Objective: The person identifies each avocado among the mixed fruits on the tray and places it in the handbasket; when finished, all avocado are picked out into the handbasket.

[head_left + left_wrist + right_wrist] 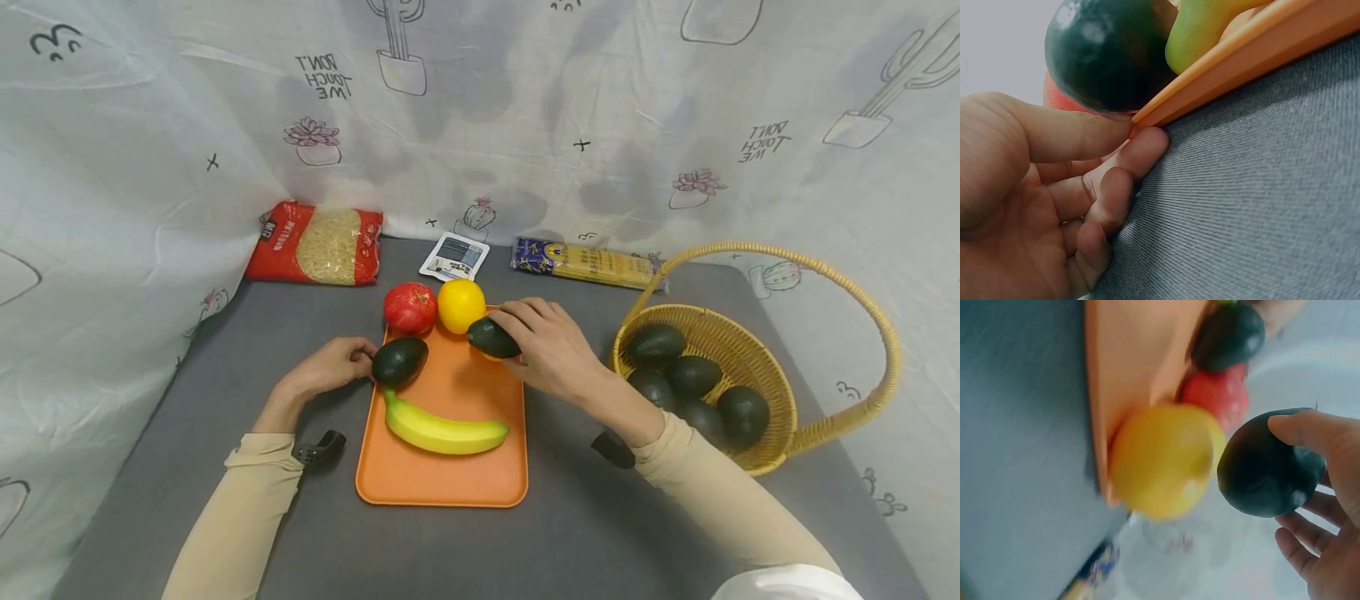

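Note:
My right hand (553, 354) holds a dark green avocado (492, 337) above the orange tray (450, 492), over its far right part. In the right wrist view, thumb and fingers wrap the avocado (1269, 465), beside blurred yellow fruit (1163, 459). At the tray's left edge, my left hand (330, 367) pinches the rim (1175, 94) between thumb and fingers. Close by that hand, another avocado (400, 362) lies on the tray. A banana (446, 429) lies across the tray's middle. Toward its far end sit a red round fruit (410, 308) and a yellow round fruit (461, 306).
To the right stands a yellow wicker basket (780, 392) with a tall handle, holding several avocados (693, 375). Along the back lie a red bag of pasta (315, 243), a white packet (454, 256) and a pack of noodles (588, 264). A printed curtain (480, 117) hangs behind.

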Available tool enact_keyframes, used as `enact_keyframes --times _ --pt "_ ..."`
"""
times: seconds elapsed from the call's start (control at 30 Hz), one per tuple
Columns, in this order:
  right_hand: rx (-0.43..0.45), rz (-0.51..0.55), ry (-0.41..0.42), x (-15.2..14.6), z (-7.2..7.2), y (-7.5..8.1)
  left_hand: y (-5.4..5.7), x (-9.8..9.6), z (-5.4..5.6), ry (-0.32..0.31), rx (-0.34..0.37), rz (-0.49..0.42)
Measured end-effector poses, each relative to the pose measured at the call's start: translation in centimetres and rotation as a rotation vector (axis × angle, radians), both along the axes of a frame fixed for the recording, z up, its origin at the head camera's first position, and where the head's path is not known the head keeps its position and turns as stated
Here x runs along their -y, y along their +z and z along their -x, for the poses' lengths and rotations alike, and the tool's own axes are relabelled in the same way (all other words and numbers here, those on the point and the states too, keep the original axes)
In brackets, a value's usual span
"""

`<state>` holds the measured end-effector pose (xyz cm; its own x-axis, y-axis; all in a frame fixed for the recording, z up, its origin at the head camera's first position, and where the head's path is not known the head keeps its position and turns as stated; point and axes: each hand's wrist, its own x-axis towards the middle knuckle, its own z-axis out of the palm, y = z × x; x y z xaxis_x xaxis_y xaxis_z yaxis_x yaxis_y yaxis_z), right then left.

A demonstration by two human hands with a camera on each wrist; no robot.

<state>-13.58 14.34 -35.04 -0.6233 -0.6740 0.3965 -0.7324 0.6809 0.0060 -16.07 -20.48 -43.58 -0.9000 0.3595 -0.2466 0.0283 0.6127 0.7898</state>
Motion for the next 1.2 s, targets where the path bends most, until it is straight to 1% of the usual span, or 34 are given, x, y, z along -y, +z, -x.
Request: enact_keyframes --times 0.33,0.63,0.7,0.8,0.93,1.03,1.2 --pt "-0.034 0.026 -0.153 -8.2 -0.5 1.9 0.4 -0.1 0.0 -0.003 0.015 -0.003" --pt "-0.049 0.023 -0.24 -13.9 -0.9 2.7 0.5 0.0 0.0 -0.004 0.002 -0.005" --pt "-0.03 0.013 -0.272 -14.8 -0.8 2.8 0.6 -0.1 0.0 -0.003 0.002 -0.004" --pt "0.034 -0.009 -0.346 -16.1 -0.7 3.0 0.6 -0.1 -0.1 -0.003 0.003 -0.002" --pt "0.125 -0.062 -0.453 -17.6 -0.3 3.2 0.5 -0.1 -0.1 0.001 0.01 -0.003" --pt "0.157 -0.095 -0.512 -18.6 0.0 3.3 0.5 -0.2 -0.2 0.002 0.008 -0.005" --pt "0.174 -0.125 -0.56 -19.6 0.4 3.2 0.5 -0.3 -0.2 0.002 0.01 -0.007"
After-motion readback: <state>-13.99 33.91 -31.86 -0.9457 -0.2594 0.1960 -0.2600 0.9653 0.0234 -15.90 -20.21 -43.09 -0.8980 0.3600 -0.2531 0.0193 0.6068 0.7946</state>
